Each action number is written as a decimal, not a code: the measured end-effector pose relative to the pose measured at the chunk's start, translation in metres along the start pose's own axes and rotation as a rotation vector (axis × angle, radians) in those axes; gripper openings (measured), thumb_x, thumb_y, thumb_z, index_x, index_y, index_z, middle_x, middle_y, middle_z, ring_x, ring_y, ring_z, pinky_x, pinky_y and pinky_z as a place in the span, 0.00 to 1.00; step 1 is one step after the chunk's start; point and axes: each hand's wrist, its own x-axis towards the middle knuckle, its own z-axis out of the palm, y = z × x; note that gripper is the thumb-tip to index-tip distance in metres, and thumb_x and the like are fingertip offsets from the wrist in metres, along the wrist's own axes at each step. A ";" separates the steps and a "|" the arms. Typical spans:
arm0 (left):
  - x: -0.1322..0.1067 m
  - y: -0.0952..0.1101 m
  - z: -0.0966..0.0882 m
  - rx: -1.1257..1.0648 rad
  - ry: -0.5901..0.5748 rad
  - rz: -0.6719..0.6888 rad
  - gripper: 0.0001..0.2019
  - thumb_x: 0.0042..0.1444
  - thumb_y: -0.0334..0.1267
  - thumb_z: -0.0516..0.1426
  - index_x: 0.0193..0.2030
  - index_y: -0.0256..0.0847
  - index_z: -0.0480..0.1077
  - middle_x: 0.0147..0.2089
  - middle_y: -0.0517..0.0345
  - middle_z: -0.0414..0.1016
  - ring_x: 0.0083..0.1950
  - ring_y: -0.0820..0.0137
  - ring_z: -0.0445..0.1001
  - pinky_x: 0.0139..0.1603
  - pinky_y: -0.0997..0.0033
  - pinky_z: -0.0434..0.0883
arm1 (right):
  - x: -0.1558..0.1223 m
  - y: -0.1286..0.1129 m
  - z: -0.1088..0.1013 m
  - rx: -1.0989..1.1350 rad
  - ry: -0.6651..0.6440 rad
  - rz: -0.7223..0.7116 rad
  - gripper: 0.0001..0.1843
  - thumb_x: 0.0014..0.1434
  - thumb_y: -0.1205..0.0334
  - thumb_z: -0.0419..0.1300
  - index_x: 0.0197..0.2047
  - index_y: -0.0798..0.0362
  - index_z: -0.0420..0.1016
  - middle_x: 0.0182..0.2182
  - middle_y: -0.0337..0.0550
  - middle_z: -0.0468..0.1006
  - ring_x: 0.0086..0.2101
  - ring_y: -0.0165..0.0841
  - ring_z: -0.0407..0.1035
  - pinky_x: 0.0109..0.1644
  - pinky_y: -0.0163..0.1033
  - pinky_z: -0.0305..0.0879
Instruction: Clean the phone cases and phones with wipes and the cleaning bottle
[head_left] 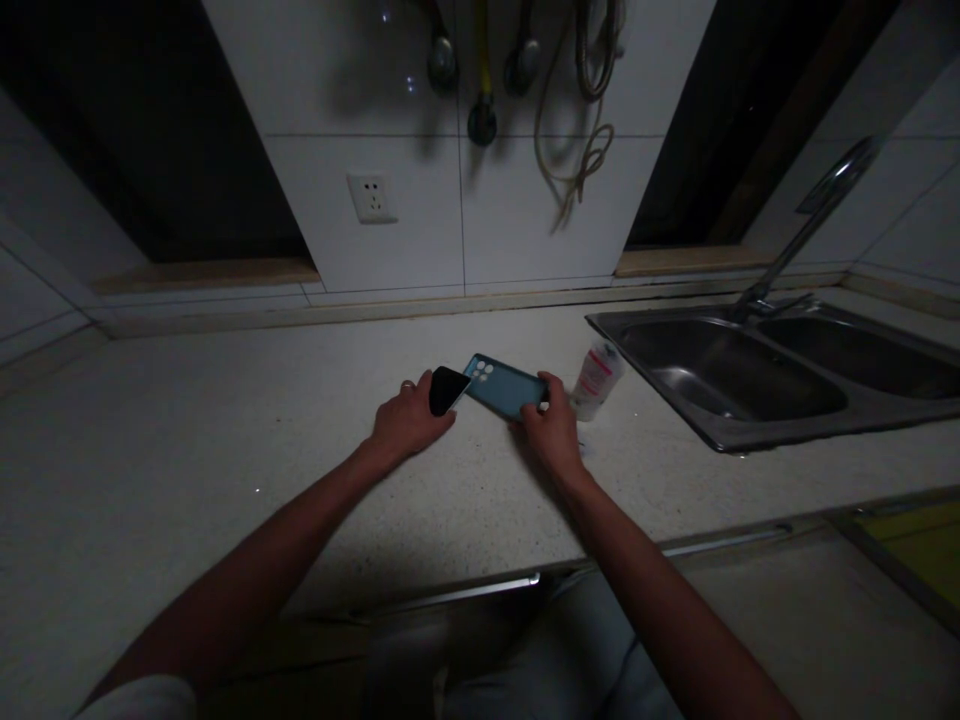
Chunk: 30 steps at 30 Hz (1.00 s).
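Teal rectangular phone case (pixel 504 387), with round camera cut-outs at its far-left end, is being held just above the pale speckled bench (pixel 225 440), close to the middle of the bench and left of the sink. Right hand (pixel 553 435) is gripping the case at its near-right end, thumb on top and fingers closing underneath; this grip is probably leaving the cut-out end free and angled toward the other hand. Left hand (pixel 407 422) is clasping a black glossy slab-shaped phone (pixel 448 389) by its lower part, heel of the hand resting on the bench, likely for steadiness. Phone's upper corner is appearing to meet the case's cut-out end; whether they are touching or merely overlapping in view, cannot tell. A small clear plastic bottle with a red label (pixel 596 380) is lying tilted just right of the right hand, beside the rim of the stainless-steel double sink (pixel 825 425), out of both hands' way. Lighting is dim.
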 end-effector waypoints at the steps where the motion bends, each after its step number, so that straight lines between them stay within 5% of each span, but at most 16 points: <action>1: 0.000 0.000 -0.001 0.038 -0.004 -0.008 0.37 0.38 0.48 0.69 0.58 0.47 0.69 0.55 0.41 0.67 0.66 0.34 0.58 0.68 0.41 0.51 | -0.001 -0.004 -0.001 -0.024 0.054 0.059 0.32 0.56 0.64 0.50 0.64 0.57 0.58 0.50 0.61 0.74 0.39 0.43 0.73 0.44 0.49 0.71; 5: 0.000 0.002 -0.004 0.134 -0.032 -0.004 0.35 0.41 0.53 0.68 0.57 0.45 0.70 0.52 0.40 0.68 0.62 0.32 0.63 0.65 0.38 0.52 | -0.002 -0.019 -0.004 -0.077 0.056 0.135 0.22 0.55 0.62 0.52 0.52 0.57 0.70 0.40 0.55 0.78 0.36 0.42 0.73 0.41 0.45 0.68; 10: 0.000 0.006 -0.003 0.452 -0.081 0.012 0.38 0.51 0.60 0.59 0.65 0.44 0.63 0.54 0.38 0.68 0.56 0.39 0.71 0.58 0.43 0.63 | -0.003 -0.031 -0.008 -0.284 -0.101 0.154 0.09 0.58 0.61 0.53 0.39 0.54 0.73 0.33 0.49 0.79 0.34 0.40 0.72 0.38 0.40 0.62; 15: -0.002 0.011 -0.001 0.761 -0.100 0.067 0.37 0.59 0.60 0.50 0.70 0.42 0.54 0.56 0.38 0.67 0.52 0.49 0.75 0.49 0.53 0.71 | -0.005 -0.045 -0.009 -0.513 -0.268 0.169 0.12 0.63 0.60 0.53 0.47 0.52 0.72 0.37 0.49 0.83 0.36 0.39 0.75 0.34 0.38 0.57; 30: -0.006 0.011 0.001 0.859 -0.055 0.101 0.36 0.63 0.57 0.48 0.70 0.32 0.54 0.59 0.31 0.64 0.54 0.49 0.72 0.50 0.54 0.71 | -0.008 -0.056 -0.010 -0.701 -0.428 0.095 0.22 0.64 0.58 0.51 0.59 0.53 0.63 0.41 0.54 0.83 0.40 0.46 0.78 0.39 0.43 0.65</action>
